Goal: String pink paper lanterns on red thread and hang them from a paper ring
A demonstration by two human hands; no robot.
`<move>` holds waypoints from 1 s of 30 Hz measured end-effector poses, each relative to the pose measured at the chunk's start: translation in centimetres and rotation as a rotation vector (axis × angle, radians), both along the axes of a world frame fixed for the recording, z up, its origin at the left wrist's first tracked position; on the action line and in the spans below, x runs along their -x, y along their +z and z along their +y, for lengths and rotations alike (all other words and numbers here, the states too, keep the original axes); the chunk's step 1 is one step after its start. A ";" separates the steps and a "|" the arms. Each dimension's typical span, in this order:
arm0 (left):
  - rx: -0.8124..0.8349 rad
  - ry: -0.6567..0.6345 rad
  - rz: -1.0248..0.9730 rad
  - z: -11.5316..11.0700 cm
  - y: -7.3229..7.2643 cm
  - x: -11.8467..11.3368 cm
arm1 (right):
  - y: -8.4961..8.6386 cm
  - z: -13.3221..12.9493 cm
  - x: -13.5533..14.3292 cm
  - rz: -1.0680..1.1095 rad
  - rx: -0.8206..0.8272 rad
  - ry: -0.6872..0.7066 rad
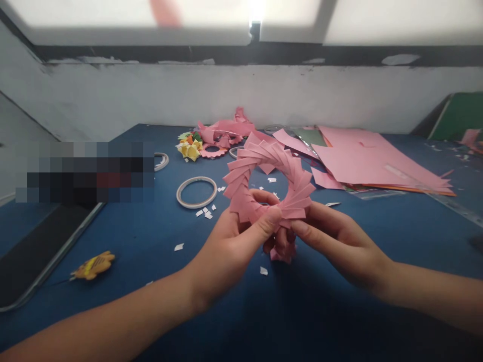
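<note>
A ring of folded pink paper, made of overlapping pleated pieces, is held upright above the blue table. My left hand grips its lower left, with the thumb across the front and the fingers behind. At the lower right edge, my right hand pinches the ring between thumb and fingers. Below the hands a small pink paper piece shows, partly hidden by fingers; I cannot tell whether it is attached to the ring.
A roll of tape lies left of the ring, near white paper scraps. Pink paper sheets are stacked at the back right. Behind are pink folded pieces and a yellow paper flower. An orange-yellow trinket lies front left.
</note>
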State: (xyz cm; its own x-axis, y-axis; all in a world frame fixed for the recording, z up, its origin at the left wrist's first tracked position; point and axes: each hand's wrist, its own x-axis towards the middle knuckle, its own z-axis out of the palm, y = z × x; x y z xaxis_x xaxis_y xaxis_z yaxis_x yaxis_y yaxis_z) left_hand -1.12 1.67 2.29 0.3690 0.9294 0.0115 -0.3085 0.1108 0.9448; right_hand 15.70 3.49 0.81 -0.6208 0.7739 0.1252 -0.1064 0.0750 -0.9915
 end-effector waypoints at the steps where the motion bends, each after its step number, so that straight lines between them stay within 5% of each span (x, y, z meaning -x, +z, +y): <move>1: -0.007 0.003 0.010 0.0 0.0 0.0 | 0.0 0.0 0.0 -0.010 -0.003 -0.014; 17: -0.068 0.079 0.096 -0.8 -0.1 -0.9 | -0.8 -1.4 0.8 0.001 0.023 -0.197; 30: -0.087 0.065 0.207 -0.1 0.8 0.1 | 0.1 0.5 -0.7 -0.055 -0.070 0.074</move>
